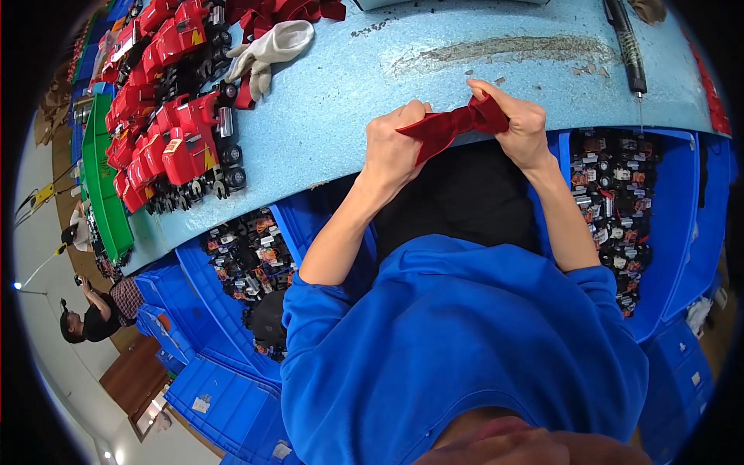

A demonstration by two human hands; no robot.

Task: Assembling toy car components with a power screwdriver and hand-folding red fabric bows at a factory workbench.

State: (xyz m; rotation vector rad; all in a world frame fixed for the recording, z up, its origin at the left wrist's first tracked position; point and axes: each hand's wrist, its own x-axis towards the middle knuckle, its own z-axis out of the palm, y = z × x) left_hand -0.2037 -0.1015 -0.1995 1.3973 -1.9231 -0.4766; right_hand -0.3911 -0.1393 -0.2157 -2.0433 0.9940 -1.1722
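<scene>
A dark red strip of cloth is stretched between my two hands, twisted in its middle, just over the front edge of the blue worktable. My left hand is closed around one end of the cloth. The other end is gripped in my right hand, its thumb pointing up along the fabric. At the table's far left lie more pieces of red cloth, with a white-grey glove next to them.
Red toy trucks crowd the table's left side, beside a green tray. A black electric screwdriver lies at the far right. Blue bins of small parts stand below the table on both sides. Another person is at the left.
</scene>
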